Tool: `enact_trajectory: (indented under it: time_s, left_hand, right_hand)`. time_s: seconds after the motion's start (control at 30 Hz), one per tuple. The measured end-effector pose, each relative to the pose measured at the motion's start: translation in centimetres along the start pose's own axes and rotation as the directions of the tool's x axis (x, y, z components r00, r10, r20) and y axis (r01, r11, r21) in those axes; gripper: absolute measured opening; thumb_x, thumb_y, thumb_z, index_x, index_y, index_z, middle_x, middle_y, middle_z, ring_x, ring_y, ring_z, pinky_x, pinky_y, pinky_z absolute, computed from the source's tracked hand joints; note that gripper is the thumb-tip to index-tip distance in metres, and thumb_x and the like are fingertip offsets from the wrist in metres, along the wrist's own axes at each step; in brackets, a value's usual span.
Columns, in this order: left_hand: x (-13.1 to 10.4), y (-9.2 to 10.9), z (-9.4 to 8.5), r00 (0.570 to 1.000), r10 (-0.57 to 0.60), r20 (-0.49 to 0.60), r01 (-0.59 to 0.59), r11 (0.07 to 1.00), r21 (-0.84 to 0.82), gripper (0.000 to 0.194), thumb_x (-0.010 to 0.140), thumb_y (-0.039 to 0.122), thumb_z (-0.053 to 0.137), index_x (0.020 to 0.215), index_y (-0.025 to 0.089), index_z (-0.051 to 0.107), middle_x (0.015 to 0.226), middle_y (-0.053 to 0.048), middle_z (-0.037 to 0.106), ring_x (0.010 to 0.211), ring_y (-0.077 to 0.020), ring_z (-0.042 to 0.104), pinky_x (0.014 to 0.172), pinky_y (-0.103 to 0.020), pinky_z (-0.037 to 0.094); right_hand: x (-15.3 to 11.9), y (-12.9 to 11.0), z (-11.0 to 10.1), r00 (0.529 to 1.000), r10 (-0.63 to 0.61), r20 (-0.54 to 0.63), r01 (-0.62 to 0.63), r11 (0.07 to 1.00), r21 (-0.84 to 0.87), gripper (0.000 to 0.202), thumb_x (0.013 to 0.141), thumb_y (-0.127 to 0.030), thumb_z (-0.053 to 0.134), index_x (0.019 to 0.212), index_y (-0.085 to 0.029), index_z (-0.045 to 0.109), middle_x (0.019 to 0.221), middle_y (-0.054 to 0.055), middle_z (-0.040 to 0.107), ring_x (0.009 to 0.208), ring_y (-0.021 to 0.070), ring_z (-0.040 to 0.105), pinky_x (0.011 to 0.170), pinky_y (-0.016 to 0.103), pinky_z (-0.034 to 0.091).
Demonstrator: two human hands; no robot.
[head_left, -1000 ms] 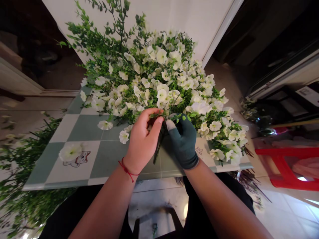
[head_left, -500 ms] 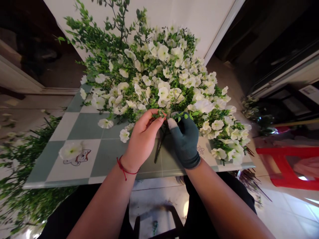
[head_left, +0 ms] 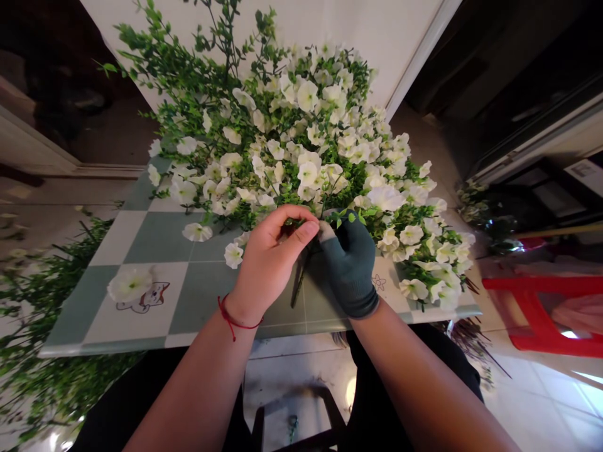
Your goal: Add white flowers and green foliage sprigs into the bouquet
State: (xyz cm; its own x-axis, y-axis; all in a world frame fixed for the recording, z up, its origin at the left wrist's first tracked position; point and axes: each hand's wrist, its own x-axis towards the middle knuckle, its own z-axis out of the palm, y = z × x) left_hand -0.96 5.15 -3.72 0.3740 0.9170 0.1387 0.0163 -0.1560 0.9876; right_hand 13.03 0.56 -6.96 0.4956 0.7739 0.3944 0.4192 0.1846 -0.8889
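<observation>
My right hand (head_left: 349, 263), in a dark green glove with a pale thumb tip, grips an artificial flower stem (head_left: 298, 279) upright over the table's front. Small leafy sprigs (head_left: 347, 217) stick out by its fingers. Beside it, nearly touching the gloved thumb, my bare left hand (head_left: 277, 254) is closed in a pinch at the stem's upper part; what lies between its fingertips is hidden. A red string bracelet circles that wrist. Just behind both hands rises a big heap of white artificial flowers (head_left: 308, 172) with green leaves.
The checked green-and-white tabletop (head_left: 155, 238) carries a loose white blossom (head_left: 130, 285) at left. Leafy branches (head_left: 188, 81) lean against the wall. More greenery (head_left: 51, 314) is on the left floor, and a red stool (head_left: 541, 314) is at right.
My left hand has shifted slightly right, its thumb now nearer the gloved thumb. The bit of green that showed between its fingertips is now hidden. My right hand has stayed put.
</observation>
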Motion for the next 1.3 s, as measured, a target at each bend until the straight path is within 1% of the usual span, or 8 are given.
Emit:
enact_trajectory:
  time_s: [0.23, 0.37, 0.53, 0.73, 0.83, 1.03, 1.2, 1.3]
  left_hand:
    - [0.4, -1.3, -0.3, 0.994, -0.043, -0.1, 0.045, 0.999, 0.015, 0.01, 0.101, 0.036, 0.074, 0.103, 0.026, 0.076, 0.075, 0.001, 0.059, 0.064, -0.0147, 0.047, 0.056, -0.028, 0.038]
    - [0.5, -1.7, -0.2, 0.991, -0.045, -0.124, 0.04, 0.998, -0.046, 0.011, 0.103, 0.035, 0.073, 0.103, 0.024, 0.074, 0.08, 0.0, 0.063, 0.066, -0.014, 0.048, 0.059, -0.027, 0.038]
    - [0.6, -2.0, 0.1, 0.987, -0.061, -0.146, 0.04, 0.989, -0.142, 0.016, 0.103, 0.038, 0.076, 0.104, 0.023, 0.072, 0.092, -0.004, 0.077, 0.066, -0.0128, 0.049, 0.059, -0.026, 0.037]
    - [0.6, -1.8, 0.2, 0.984, -0.057, -0.17, 0.028, 0.986, -0.166, 0.013, 0.099, 0.033, 0.079, 0.103, 0.023, 0.072, 0.096, -0.004, 0.08, 0.073, -0.0143, 0.059, 0.064, -0.026, 0.043]
    - [0.5, -1.7, 0.1, 0.988, -0.06, -0.145, 0.032, 0.981, -0.191, 0.013, 0.099, 0.033, 0.08, 0.103, 0.023, 0.071, 0.101, -0.004, 0.081, 0.077, -0.0145, 0.062, 0.067, -0.026, 0.045]
    - [0.6, -1.5, 0.3, 0.992, -0.086, -0.088, 0.057, 0.955, -0.29, 0.018, 0.101, 0.037, 0.077, 0.101, 0.023, 0.065, 0.101, -0.004, 0.082, 0.062, -0.0109, 0.047, 0.058, -0.026, 0.038]
    - [0.5, -1.4, 0.3, 0.994, -0.062, -0.092, 0.037, 0.968, -0.25, 0.012, 0.102, 0.034, 0.077, 0.102, 0.024, 0.07, 0.108, -0.005, 0.084, 0.076, -0.0139, 0.064, 0.066, -0.026, 0.046]
    - [0.5, -1.5, 0.2, 0.988, -0.047, -0.145, 0.02, 0.982, -0.188, 0.02, 0.103, 0.037, 0.077, 0.12, 0.027, 0.077, 0.104, -0.005, 0.083, 0.077, -0.0157, 0.066, 0.064, -0.027, 0.044]
  right_hand:
    - [0.1, 0.2, -0.1, 0.998, -0.055, -0.01, 0.055, 0.998, -0.013, 0.017, 0.099, -0.039, 0.072, 0.091, -0.024, 0.071, 0.09, 0.003, 0.078, 0.083, 0.0209, 0.069, 0.083, 0.037, 0.058]
    - [0.1, 0.2, 0.0, 0.997, -0.071, -0.012, 0.071, 0.997, -0.008, 0.016, 0.099, -0.037, 0.073, 0.09, -0.024, 0.072, 0.089, 0.003, 0.078, 0.083, 0.0204, 0.07, 0.084, 0.037, 0.059]
    - [0.1, 0.5, 0.1, 0.991, -0.129, -0.027, 0.129, 0.991, -0.024, 0.014, 0.1, -0.035, 0.073, 0.092, -0.022, 0.074, 0.089, 0.002, 0.079, 0.08, 0.0186, 0.071, 0.081, 0.034, 0.06]
    - [0.1, 0.6, 0.1, 0.984, -0.177, -0.026, 0.176, 0.984, -0.032, 0.013, 0.101, -0.034, 0.074, 0.095, -0.023, 0.076, 0.092, 0.002, 0.081, 0.083, 0.019, 0.074, 0.081, 0.033, 0.061]
    - [0.0, 0.7, 0.1, 0.986, -0.165, -0.024, 0.164, 0.986, -0.037, 0.013, 0.1, -0.035, 0.074, 0.096, -0.023, 0.076, 0.09, 0.002, 0.081, 0.082, 0.0189, 0.074, 0.08, 0.033, 0.061]
    - [0.0, 0.6, 0.1, 0.99, -0.14, -0.002, 0.14, 0.99, -0.021, 0.013, 0.102, -0.035, 0.071, 0.101, -0.023, 0.077, 0.096, 0.004, 0.082, 0.086, 0.0207, 0.075, 0.084, 0.036, 0.062]
    - [0.0, 0.4, 0.0, 0.991, -0.131, 0.008, 0.131, 0.991, -0.014, 0.012, 0.102, -0.035, 0.072, 0.102, -0.023, 0.076, 0.097, 0.004, 0.082, 0.088, 0.0212, 0.076, 0.086, 0.037, 0.062]
    - [0.0, 0.4, 0.1, 0.992, -0.125, 0.006, 0.125, 0.992, -0.003, 0.012, 0.101, -0.035, 0.074, 0.099, -0.023, 0.075, 0.095, 0.004, 0.082, 0.087, 0.0211, 0.077, 0.083, 0.036, 0.061]
